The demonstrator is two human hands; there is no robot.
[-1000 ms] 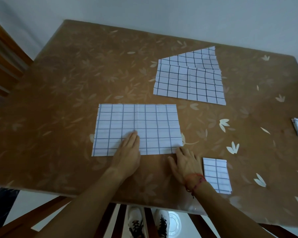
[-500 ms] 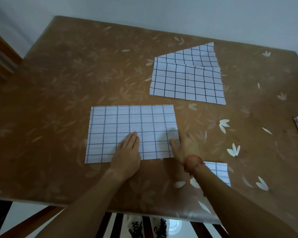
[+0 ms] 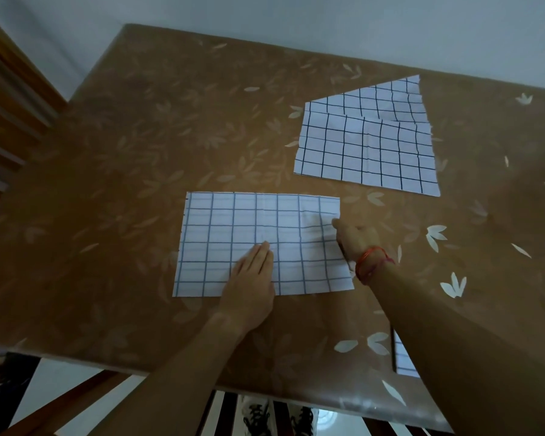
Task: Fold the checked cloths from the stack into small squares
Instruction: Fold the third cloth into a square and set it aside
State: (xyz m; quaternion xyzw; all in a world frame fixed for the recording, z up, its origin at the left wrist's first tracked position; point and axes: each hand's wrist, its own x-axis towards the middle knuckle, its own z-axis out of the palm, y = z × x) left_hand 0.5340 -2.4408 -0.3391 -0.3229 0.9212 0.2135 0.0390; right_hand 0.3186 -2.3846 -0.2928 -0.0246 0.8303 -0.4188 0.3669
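A checked cloth point(image 3: 249, 234), folded into a long rectangle, lies flat in the middle of the brown table point(image 3: 139, 152). My left hand point(image 3: 252, 278) rests flat on its near edge, fingers straight and together. My right hand point(image 3: 354, 239), with a red string at the wrist, is at the cloth's right edge, its fingers curled onto the edge, where the fabric wrinkles. The stack of unfolded checked cloths point(image 3: 368, 146) lies at the back right, apart from both hands. A small folded square point(image 3: 401, 357) shows near the front edge, mostly hidden by my right forearm.
The table's front edge point(image 3: 202, 383) runs just below my forearms, with chair rails and shoes under it. A wall stands behind the table. Wooden furniture point(image 3: 10, 99) is at the far left.
My right hand has slid from the table in front of the cloth's near right corner up along its right edge and curled onto it. My left hand has stayed flat on the near edge.
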